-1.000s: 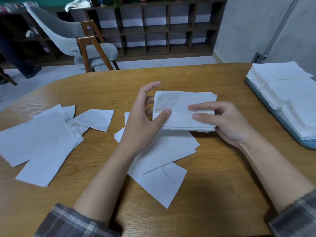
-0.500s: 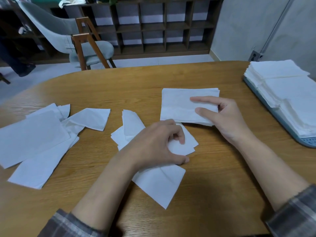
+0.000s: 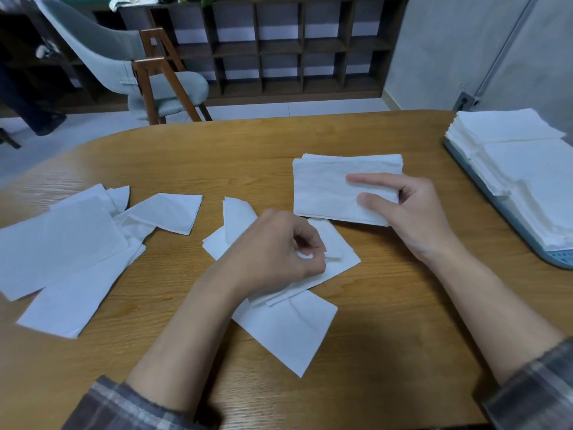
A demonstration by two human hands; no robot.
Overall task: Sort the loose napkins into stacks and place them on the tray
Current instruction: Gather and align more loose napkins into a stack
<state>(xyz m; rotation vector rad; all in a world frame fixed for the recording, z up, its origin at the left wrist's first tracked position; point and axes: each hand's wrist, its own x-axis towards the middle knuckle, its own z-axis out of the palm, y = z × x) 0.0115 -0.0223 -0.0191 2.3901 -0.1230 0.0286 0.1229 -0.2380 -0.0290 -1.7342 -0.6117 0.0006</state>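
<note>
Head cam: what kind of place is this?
Likely a café or restaurant dining area, not certain: a wooden table strewn with loose napkins, a tray of stacked napkins, an upholstered chair and cubby shelving along the wall.

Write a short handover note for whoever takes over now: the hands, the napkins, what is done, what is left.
Hands: left hand pinches a napkin atop the middle pile; right hand holds a small stack beside it.
Done: sorted stacks lie on the tray at far right.
Left: add the middle pile and the left pile to stacks, then carry them, with the held stack, to the tray.
</note>
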